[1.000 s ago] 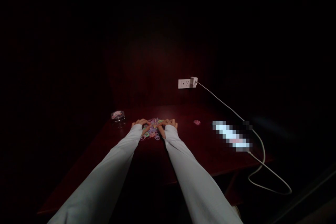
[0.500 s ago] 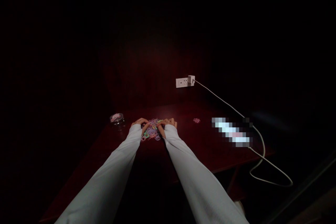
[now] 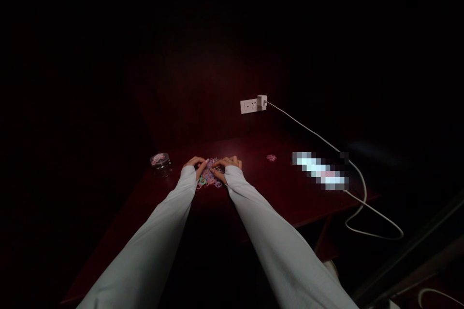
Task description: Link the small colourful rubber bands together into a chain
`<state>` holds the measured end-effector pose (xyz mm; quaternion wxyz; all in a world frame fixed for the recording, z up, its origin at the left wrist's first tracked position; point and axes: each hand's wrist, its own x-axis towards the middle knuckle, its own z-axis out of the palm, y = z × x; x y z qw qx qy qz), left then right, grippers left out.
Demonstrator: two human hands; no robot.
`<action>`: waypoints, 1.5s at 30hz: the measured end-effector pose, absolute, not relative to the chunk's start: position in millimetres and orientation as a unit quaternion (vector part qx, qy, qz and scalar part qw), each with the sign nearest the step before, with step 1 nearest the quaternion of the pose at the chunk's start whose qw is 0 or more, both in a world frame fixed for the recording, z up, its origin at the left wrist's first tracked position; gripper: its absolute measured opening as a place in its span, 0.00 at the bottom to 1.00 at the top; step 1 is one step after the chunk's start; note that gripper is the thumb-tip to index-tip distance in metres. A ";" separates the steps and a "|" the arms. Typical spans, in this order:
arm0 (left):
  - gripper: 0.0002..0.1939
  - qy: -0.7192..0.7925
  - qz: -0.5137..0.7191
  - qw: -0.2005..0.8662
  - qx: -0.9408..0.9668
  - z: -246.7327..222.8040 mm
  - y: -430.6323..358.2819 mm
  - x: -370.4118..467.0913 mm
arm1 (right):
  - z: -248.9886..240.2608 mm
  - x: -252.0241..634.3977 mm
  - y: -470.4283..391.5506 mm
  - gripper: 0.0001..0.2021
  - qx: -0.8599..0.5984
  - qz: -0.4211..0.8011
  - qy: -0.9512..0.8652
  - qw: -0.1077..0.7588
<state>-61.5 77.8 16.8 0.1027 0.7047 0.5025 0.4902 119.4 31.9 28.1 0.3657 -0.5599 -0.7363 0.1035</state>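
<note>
A small heap of colourful elastic hair ties (image 3: 208, 180), mostly pink and purple with some green, lies on the dark red table. At the heap's left side my left hand (image 3: 195, 164) is closed, its fingers bent towards the thumb. My right hand (image 3: 226, 164) reaches over the right side, thumb and forefinger brought together among the ties. Whatever either hand pinches is too small to make out. A smaller cluster of pink hair ties (image 3: 271, 158) sits apart, to the right of my right hand.
A clear jar with a pinkish lid (image 3: 160, 160) stands left of my hands. On the right lies a bright, blurred-out device (image 3: 319, 171) with a white cable (image 3: 308, 129) running to a charger (image 3: 262, 102) in the wall socket (image 3: 248, 106). The table (image 3: 253, 203) has its edge near me.
The view has tilted slightly, so everything sits a little higher in the picture. My right hand has shifted slightly left over the heap, and both hands are closer together.
</note>
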 end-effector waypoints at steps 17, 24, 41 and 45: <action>0.13 0.488 0.454 0.107 0.737 10.1 82.2 -62.2 | 33.1 119.9 29.0 0.08 -0.564 0.106 -0.733 0.365; 0.10 0.505 0.381 0.099 0.768 14.1 80.4 -65.4 | 31.7 121.2 29.4 0.08 -0.571 0.099 -0.726 0.371; 0.07 0.506 0.350 0.066 0.785 20.6 69.1 -61.0 | 29.2 121.3 31.5 0.06 -0.593 0.067 -0.720 0.355; 0.06 0.516 0.350 0.066 0.779 21.2 69.4 -59.8 | 30.7 121.6 29.8 0.07 -0.592 0.068 -0.720 0.355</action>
